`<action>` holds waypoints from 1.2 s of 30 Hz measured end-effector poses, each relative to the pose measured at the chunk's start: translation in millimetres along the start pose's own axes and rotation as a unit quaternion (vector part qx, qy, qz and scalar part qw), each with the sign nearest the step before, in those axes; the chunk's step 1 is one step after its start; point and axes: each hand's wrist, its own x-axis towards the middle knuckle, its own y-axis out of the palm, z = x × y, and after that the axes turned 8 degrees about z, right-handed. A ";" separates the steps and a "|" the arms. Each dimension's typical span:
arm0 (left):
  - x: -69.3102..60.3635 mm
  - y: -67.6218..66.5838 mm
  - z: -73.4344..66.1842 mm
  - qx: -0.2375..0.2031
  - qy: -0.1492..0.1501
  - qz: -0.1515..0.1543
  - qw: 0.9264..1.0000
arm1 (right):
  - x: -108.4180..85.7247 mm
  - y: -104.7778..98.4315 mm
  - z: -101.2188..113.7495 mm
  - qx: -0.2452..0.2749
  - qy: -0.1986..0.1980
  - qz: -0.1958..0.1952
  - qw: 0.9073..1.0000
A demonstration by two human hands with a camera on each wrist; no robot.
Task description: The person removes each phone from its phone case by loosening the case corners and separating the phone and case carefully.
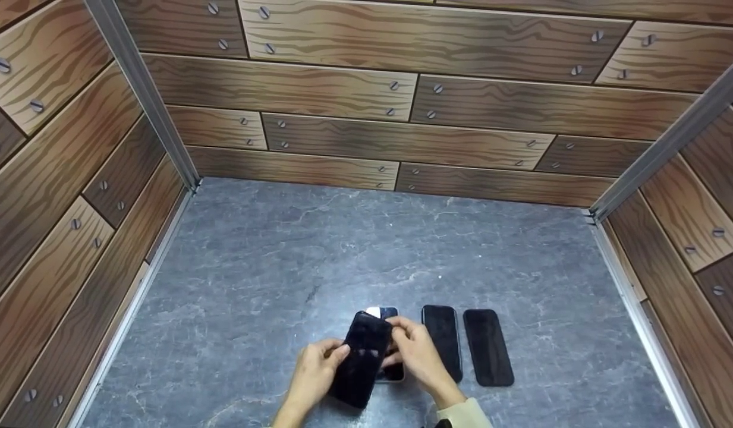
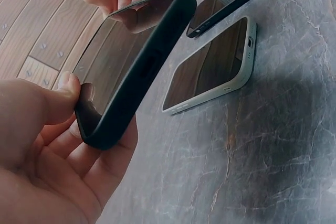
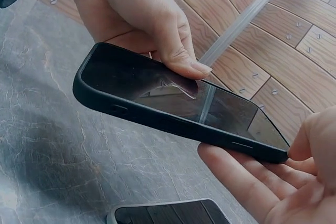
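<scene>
A black-cased smartphone is held tilted above the table, its dark glossy screen facing up. My left hand grips its left long side, thumb on the screen's edge and fingers underneath. At the upper right corner, my right hand pinches the phone, with its other fingers spread below in the right wrist view. Partly hidden beneath the raised phone and right hand lies a smartphone in a pale case. To the right, two more dark smartphones, one nearer and one farther, lie flat.
The grey marbled tabletop is bounded by wood-patterned panels at the back, left and right. Metal strips run along the corners and side edges.
</scene>
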 end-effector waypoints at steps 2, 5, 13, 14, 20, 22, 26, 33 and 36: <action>0.1 0.1 -0.1 0.003 0.003 -0.001 1.000 | -0.3 -0.5 0.2 -0.002 -0.001 0.002 1.000; 0.2 -0.2 -0.6 0.005 0.009 -0.002 1.000 | -0.9 -1.1 0.9 0.000 -0.003 0.005 1.000; 0.2 -0.3 -0.8 -0.007 -0.003 0.011 1.000 | -3.4 -1.6 0.1 0.048 -0.009 0.008 0.999; 0.0 -0.4 -1.0 -0.009 -0.006 0.014 1.000 | -3.8 -1.7 -0.1 0.058 -0.010 0.008 0.998; -0.1 -1.3 -1.8 -0.025 -0.015 0.020 0.999 | -5.2 -3.5 -0.2 0.101 -0.012 0.019 0.995; -0.5 -1.3 -2.3 -0.036 -0.014 0.024 0.999 | -5.3 -4.7 -0.3 0.113 -0.007 0.024 0.993; -1.4 -1.3 -3.3 -0.064 -0.017 0.042 0.997 | -5.3 -7.6 -2.0 0.134 0.004 0.033 0.990; -2.1 -1.9 -5.3 -0.146 -0.051 0.108 0.982 | -7.6 -10.9 -7.6 0.145 0.008 0.030 0.989; -3.7 -0.1 -4.5 -0.169 -0.072 0.125 0.975 | -7.4 -11.2 -8.2 0.141 0.017 0.026 0.989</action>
